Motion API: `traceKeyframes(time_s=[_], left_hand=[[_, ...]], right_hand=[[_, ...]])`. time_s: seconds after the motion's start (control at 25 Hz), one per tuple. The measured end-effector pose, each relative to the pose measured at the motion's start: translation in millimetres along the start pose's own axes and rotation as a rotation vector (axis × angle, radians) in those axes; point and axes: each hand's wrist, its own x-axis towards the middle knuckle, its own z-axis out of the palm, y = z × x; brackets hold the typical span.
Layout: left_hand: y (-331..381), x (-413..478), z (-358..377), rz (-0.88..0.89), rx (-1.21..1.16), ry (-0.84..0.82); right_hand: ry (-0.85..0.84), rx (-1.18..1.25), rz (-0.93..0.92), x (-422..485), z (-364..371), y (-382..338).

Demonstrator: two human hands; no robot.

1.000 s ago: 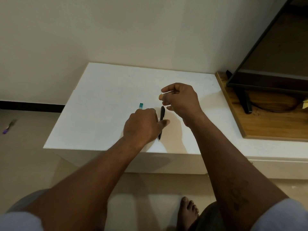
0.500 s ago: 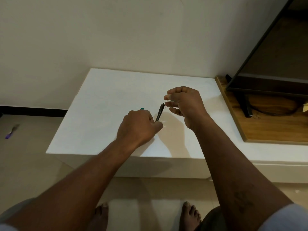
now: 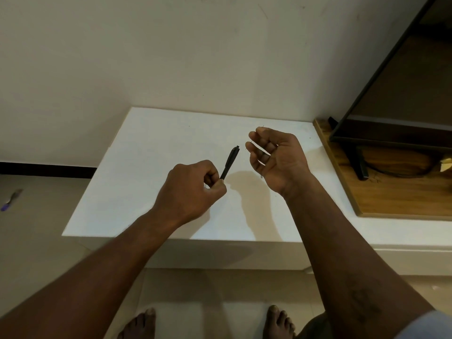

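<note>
A black pen (image 3: 229, 163) is lifted off the white tabletop (image 3: 156, 148), tilted up and to the right. My left hand (image 3: 192, 192) grips its lower end between thumb and curled fingers. My right hand (image 3: 276, 159) hovers just right of the pen's upper tip, its palm turned towards me and its fingers curled inward. Thin dark slivers stick out at its fingertips, and what they belong to is too small to name. The two hands do not touch.
A wooden board (image 3: 396, 199) lies on the right of the surface. On it stands a dark screen (image 3: 396, 99) with a black foot (image 3: 359, 165) and a cable. A wall rises behind. A purple-handled tool (image 3: 11, 199) lies on the floor at left, and bare feet (image 3: 278, 321) are below.
My left hand raised the pen from the tabletop and tilted it up. My right hand turned palm-up and opened out beside the pen's tip. The teal item near my left hand is no longer visible.
</note>
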Motion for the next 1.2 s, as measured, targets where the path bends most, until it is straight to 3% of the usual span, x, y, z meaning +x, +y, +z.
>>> traceKeyframes(time_s=[0.88, 1.2], left_hand=[[-0.9, -1.1, 1.8, 0.096, 0.080, -0.023], [0.1, -0.2, 1.0, 0.075, 0.017, 0.000]], right_hand=[[-0.050, -0.048, -0.027, -0.6, 1.9, 5.5], [-0.126, -0.253, -0.141, -2.4, 4.1, 6.9]])
